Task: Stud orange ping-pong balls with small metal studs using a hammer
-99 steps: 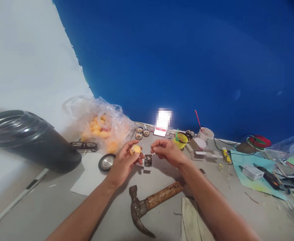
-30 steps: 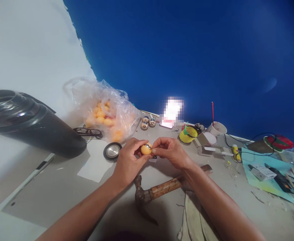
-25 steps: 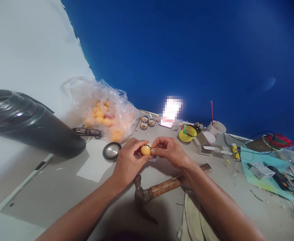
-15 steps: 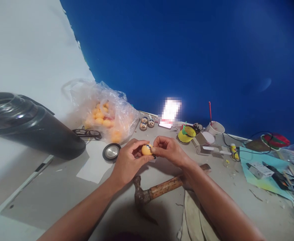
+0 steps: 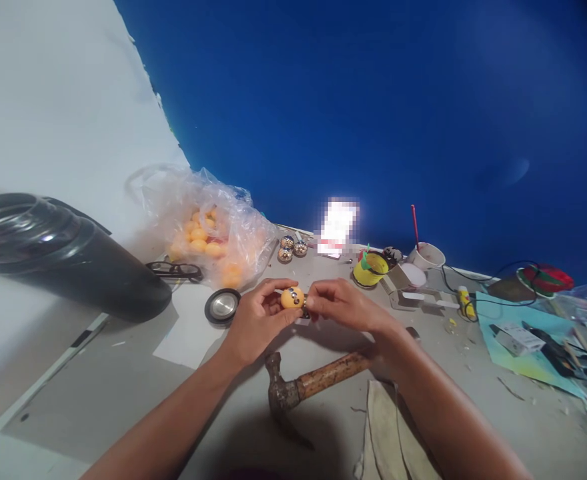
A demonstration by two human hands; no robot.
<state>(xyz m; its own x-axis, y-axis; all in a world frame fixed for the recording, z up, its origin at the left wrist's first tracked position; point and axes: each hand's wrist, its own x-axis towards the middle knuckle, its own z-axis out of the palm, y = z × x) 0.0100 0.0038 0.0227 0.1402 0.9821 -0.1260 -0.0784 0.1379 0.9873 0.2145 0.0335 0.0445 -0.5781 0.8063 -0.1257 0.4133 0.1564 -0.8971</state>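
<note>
An orange ball (image 5: 290, 298) with several small shiny dark pieces on it is held between the thumb and fingers of my left hand (image 5: 259, 320). Just right of the ball, my right hand (image 5: 341, 305) pinches at its edge; a small shiny bit shows at the fingertips, too small to name. Below both hands lies a claw hammer (image 5: 331, 375) with a wooden handle, partly under my right forearm. Behind the hands sit several metallic studded balls (image 5: 286, 255). A plastic bag (image 5: 248, 230) of orange balls stands at the back left.
To the left are a large dark bottle (image 5: 88, 267), glasses (image 5: 176, 269), a round lid (image 5: 222, 306) and white paper (image 5: 186, 340). At the right are a yellow cup (image 5: 370, 270), a white cup (image 5: 428, 257), small boxes, a cable and tools on blue paper (image 5: 493, 317). Cloth (image 5: 386, 433) lies in front.
The ball has turned slightly in my left hand, showing more of the shiny pieces. My right fingertips have moved a little to the right, off the ball's face.
</note>
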